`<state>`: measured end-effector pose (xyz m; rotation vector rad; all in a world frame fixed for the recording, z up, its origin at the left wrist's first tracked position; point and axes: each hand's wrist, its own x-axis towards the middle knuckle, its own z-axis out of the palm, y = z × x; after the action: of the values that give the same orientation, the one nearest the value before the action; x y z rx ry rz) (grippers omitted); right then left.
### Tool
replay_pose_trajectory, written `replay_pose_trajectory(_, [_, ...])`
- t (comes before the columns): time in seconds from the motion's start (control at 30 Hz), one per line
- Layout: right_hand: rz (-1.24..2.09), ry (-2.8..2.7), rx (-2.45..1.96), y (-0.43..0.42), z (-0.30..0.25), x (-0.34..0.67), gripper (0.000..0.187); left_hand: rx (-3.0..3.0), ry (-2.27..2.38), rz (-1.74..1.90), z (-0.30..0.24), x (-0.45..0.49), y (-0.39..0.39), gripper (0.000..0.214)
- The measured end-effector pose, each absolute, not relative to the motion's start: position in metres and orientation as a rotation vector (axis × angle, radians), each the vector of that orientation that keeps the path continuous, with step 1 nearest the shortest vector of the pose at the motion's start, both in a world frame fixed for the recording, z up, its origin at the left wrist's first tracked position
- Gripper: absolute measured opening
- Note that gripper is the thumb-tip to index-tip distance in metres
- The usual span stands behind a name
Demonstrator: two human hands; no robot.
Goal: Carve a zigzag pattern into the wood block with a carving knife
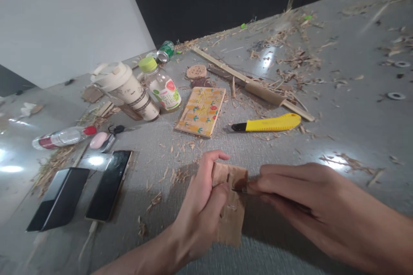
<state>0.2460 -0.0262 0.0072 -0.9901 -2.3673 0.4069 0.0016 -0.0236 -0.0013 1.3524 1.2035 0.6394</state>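
Note:
My left hand (201,202) is closed around the left side of a small brown wooden piece (230,212) that rests on the grey table. Notches show in the top of the piece. My right hand (290,193) lies to its right, fingers pressed together and pinching a small thin tool whose tip meets the wood's upper edge; the tool is mostly hidden. A yellow utility knife (267,123) lies just beyond the hands.
A patterned notebook (201,111), a juice bottle (161,86), a paper cup (129,90), a water bottle (63,137), keys (114,131) and two phones (108,184) lie to the left. A long wooden stick (251,84) and shavings cover the far table.

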Motion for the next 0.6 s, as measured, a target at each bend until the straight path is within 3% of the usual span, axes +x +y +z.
replay_pose_trajectory(0.13, [0.775,-2.272,-0.910,-0.025,0.000,0.253,0.021,1.339,1.196,0.618,0.006,0.003,-0.023,0.043])
replay_pose_trajectory(0.6, [0.663,-2.230,-1.059,-0.028,0.008,0.255,0.022,1.075,1.114,0.776,0.008,0.008,-0.018,0.047])
